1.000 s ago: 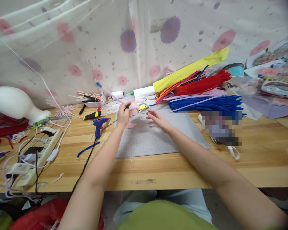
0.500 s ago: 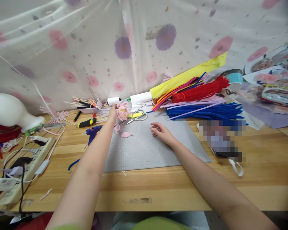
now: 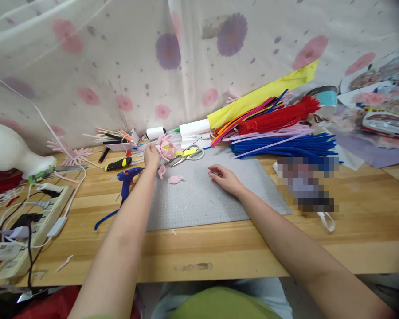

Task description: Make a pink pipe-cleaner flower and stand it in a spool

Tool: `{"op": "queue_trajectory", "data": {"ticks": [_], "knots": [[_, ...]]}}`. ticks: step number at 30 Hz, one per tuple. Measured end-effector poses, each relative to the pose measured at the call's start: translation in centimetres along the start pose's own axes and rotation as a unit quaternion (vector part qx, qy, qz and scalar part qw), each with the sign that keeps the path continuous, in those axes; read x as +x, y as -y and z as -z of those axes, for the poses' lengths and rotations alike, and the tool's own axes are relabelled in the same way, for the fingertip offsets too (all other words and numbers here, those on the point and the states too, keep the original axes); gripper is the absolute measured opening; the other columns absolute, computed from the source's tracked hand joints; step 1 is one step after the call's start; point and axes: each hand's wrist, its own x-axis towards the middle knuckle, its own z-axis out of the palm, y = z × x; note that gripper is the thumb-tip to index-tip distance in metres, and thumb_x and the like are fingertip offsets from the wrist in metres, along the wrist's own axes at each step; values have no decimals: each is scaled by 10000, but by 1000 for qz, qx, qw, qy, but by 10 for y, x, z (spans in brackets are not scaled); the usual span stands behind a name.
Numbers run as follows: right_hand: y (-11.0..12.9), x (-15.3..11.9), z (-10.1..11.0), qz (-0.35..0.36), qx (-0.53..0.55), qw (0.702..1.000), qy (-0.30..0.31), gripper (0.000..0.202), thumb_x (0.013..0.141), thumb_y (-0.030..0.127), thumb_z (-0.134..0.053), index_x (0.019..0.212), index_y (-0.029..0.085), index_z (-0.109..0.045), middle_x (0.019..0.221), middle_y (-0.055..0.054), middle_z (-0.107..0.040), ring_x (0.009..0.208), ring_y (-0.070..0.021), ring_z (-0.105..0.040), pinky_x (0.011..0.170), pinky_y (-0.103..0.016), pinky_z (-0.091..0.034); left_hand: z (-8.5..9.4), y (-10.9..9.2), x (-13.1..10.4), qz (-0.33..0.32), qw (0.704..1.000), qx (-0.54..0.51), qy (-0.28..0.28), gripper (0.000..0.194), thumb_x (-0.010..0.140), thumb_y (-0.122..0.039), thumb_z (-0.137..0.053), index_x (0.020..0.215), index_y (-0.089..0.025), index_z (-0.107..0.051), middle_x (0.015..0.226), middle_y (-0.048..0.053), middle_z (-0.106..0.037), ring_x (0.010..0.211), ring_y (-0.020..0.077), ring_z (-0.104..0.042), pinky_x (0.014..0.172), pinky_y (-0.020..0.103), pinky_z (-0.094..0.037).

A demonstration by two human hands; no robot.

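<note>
My left hand [image 3: 150, 157] is at the far left corner of the grey cutting mat [image 3: 199, 208], its fingers curled against a pink fuzzy flower [image 3: 166, 149] with a yellow centre. The fingers hide the flower's lower side. Just to its right lie scissors [image 3: 195, 154] with pale handles and a yellow piece by them. Two loose pink petals, one near my wrist [image 3: 161, 172] and a flat petal [image 3: 175, 180], rest on the mat. My right hand [image 3: 223, 178] hovers or rests over the mat's middle, fingers loosely bent and apart, with nothing in it.
Left of my forearm are a blue glue gun [image 3: 128, 179], a yellow-black cutter [image 3: 118, 164] and a power strip [image 3: 40, 239] with cords. Behind the mat lie blue [image 3: 282, 148] and red pipe cleaner bundles [image 3: 282, 116]. A blurred-out object [image 3: 306, 184] sits at right.
The view has tilted slightly downward. My left hand and the pink flower have shifted a little left, and the flower's yellow centre has turned. My right hand has hardly moved.
</note>
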Motion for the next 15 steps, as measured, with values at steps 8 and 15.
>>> {"op": "queue_trajectory", "data": {"ticks": [8, 15], "knots": [[-8, -3, 2, -10, -30, 997, -69, 265, 777, 328, -452, 977, 193, -561, 635, 20, -515, 536, -96, -494, 542, -239, -405, 34, 6, -112, -207, 978, 34, 22, 305, 769, -137, -431, 1054, -196, -520, 1154, 112, -478, 1057, 185, -487, 876, 312, -431], [-2, -3, 8, -77, -49, 985, -145, 290, 742, 437, -502, 857, 182, -580, 502, 42, -478, 407, -85, -408, 424, -221, -332, 36, 16, -139, -292, 930, 114, 193, 290, 763, -149, -461, 1023, -205, -578, 1069, 91, -580, 1078, 214, -485, 974, 396, -358]]}}
